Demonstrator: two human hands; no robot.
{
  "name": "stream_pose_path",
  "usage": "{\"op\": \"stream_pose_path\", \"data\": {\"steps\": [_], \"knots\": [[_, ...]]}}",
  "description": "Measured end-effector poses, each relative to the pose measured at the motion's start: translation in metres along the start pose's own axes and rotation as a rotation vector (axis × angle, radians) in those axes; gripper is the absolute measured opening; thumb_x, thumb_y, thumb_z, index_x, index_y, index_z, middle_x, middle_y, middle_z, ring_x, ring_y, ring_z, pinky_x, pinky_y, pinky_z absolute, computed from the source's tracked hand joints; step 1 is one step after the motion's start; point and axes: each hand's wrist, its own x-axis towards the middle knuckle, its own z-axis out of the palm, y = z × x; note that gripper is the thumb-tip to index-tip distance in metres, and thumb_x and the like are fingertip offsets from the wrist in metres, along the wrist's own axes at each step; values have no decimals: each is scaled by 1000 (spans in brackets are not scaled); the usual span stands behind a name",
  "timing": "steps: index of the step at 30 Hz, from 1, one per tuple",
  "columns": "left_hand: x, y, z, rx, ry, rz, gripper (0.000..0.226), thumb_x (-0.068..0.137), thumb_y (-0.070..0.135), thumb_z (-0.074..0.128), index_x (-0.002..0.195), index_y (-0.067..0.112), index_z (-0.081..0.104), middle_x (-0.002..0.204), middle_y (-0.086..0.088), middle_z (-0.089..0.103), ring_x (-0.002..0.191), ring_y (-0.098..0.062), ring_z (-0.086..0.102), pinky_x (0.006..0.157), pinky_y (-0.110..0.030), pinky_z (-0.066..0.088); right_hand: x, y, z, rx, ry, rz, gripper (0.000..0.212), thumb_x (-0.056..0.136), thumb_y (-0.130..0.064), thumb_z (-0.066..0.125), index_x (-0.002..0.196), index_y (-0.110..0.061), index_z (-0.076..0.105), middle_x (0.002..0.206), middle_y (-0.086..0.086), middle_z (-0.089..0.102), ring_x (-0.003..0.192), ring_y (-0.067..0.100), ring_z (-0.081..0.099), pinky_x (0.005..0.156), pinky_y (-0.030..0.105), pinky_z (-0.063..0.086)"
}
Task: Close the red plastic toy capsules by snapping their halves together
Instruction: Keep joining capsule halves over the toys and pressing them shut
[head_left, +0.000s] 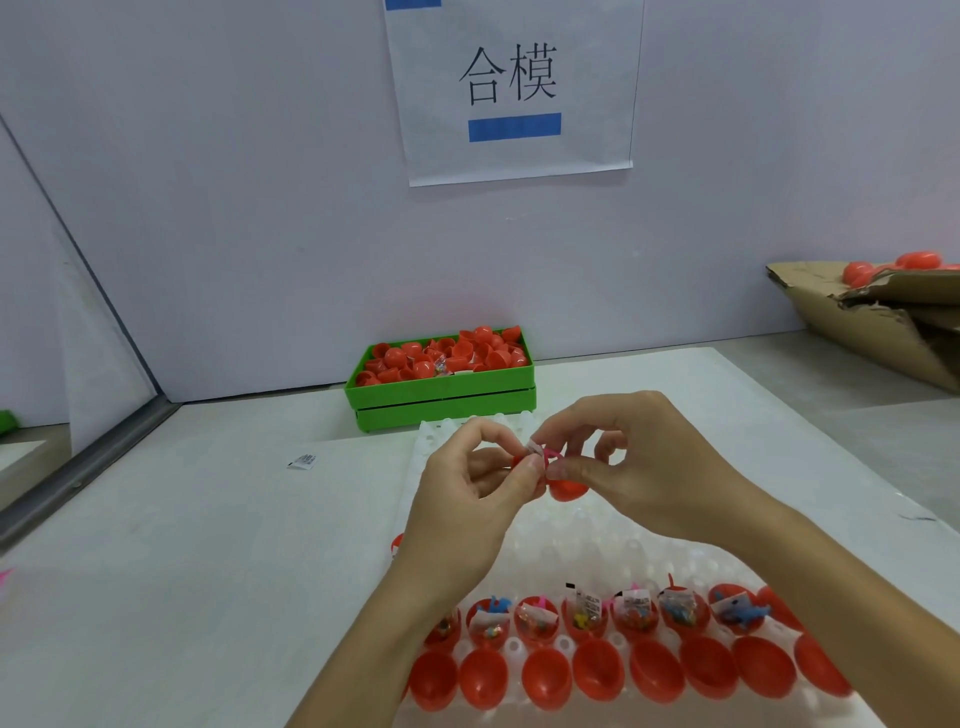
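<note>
Judging from the head view, the red capsule (566, 488) was pinched between the left hand (467, 493) and the right hand (639, 467), and its protruding toy was best tucked fully inside before the halves were pressed together.

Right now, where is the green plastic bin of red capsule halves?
In the head view, the green plastic bin sits at centre, against the back wall under the paper sign, just beyond the white tray.

Both forearms extended forward, converging. Left hand (467, 483) raised, fingers curled, thumb and forefinger pinching. Right hand (639, 467) just beside it, fingertips meeting the left grip, remaining fingers loosely bent.
</note>
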Motion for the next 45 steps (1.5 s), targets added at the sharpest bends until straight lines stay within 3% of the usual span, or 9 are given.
{"op": "stream_pose_path", "data": {"steps": [5, 13, 19, 23, 26, 30, 35, 41, 45], "knots": [[0, 2, -1, -54, -11, -19, 5, 94, 7, 62, 95, 7, 57, 87, -12, 76, 84, -22, 75, 78, -25, 59, 0, 0, 0, -4, 2, -8, 25, 80, -13, 79, 89, -36, 73, 80, -22, 70, 80, 1, 66, 66, 20, 56], [-2, 6, -1, -99, -40, -16, 11, 99, 8, 54, 109, 13, 55, 85, -11, 76, 83, -20, 75, 75, -18, 56, -1, -4, 1, 85, 0, -26, 22, 79, -17, 80, 98, -29, 75, 84, -17, 71, 75, 5, 69, 59, 21, 56], [0, 4, -3, -153, -13, -41, 14, 99, 9, 55, 107, 19, 61, 85, -11, 76, 89, -20, 74, 78, -21, 57, 0, -2, -8, 121, 88, 36, 24, 86, -21, 74, 101, -38, 72, 86, -17, 69, 84, 7, 65, 68, 28, 57], [1, 2, -4, -177, 12, -66, 15, 98, 11, 57, 103, 24, 64, 83, -12, 76, 90, -21, 74, 79, -24, 58, 2, 3, -15, 79, -27, 151, 25, 97, -18, 59, 108, -38, 70, 92, -17, 71, 91, 2, 66, 72, 21, 54], [2, 2, -4, -180, 25, -80, 21, 99, 12, 56, 97, 30, 66, 82, -11, 76, 89, -21, 75, 78, -22, 58, 1, 4, -18, 86, -183, 211, 46, 98, 0, 49, 112, -39, 68, 97, -18, 71, 93, 1, 67, 70, 20, 55], [2, 1, -4, -182, 31, -78, 20, 99, 13, 56, 96, 30, 66, 82, -11, 76, 89, -22, 75, 79, -23, 58, 0, 3, -15, 118, -275, 203, 35, 85, -16, 75, 107, -42, 67, 98, -22, 69, 89, 1, 69, 69, 9, 50], [1, 2, -4, -169, 37, -53, 16, 98, 12, 57, 100, 24, 67, 83, -9, 76, 86, -21, 75, 76, -20, 57, 0, 4, -9, 91, -178, 172, 19, 83, -20, 78, 97, -32, 73, 92, -26, 71, 90, -6, 67, 71, 3, 47], [0, 3, -2, -123, 30, -21, 13, 97, 12, 59, 103, 20, 67, 84, -6, 76, 85, -18, 75, 74, -16, 55, 0, 2, -10, 139, -136, 179, 23, 85, -12, 76, 103, -25, 75, 92, -14, 75, 87, 2, 70, 76, 13, 54], [-1, 3, -3, -26, -5, 15, 21, 87, 16, 73, 105, 26, 68, 90, 0, 76, 87, -16, 74, 75, -17, 55, 1, 2, -11, 110, -121, 165, 27, 86, -8, 73, 106, -26, 75, 91, -13, 75, 86, 4, 67, 74, 18, 57]]}}
